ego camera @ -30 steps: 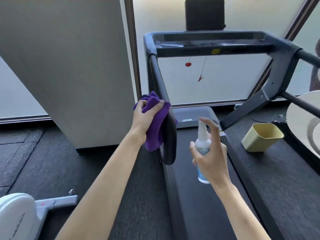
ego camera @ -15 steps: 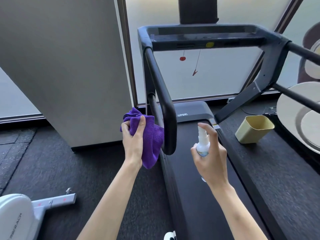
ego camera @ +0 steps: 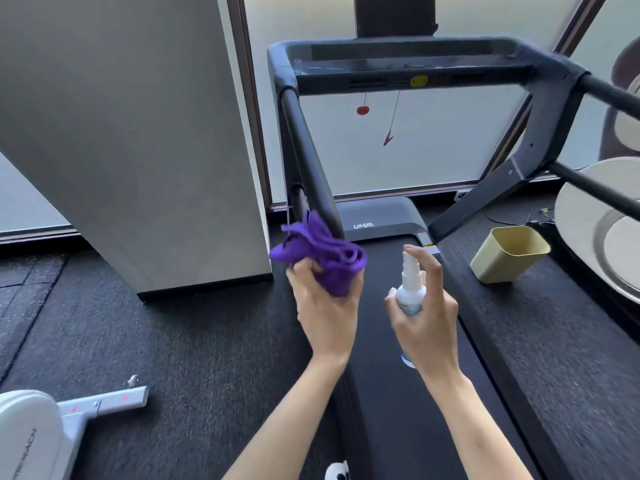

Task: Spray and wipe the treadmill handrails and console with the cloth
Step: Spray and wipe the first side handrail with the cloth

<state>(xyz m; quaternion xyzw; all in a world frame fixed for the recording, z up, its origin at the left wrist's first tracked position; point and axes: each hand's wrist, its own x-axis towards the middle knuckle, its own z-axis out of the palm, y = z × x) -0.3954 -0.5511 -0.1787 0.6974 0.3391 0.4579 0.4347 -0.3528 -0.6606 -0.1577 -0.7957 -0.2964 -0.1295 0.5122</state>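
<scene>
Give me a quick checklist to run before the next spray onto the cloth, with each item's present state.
1. Cloth held: ok, left hand grips it bunched.
2. Spray bottle held: ok, right hand wraps it.
3. Finger on the pump: ok, a fingertip sits on top.
4. Nozzle aimed at cloth: cannot tell, opening too small to see.
5. Cloth near left handrail: ok, at its near end.
6. Console unobstructed: ok, nothing is lying on it.
</scene>
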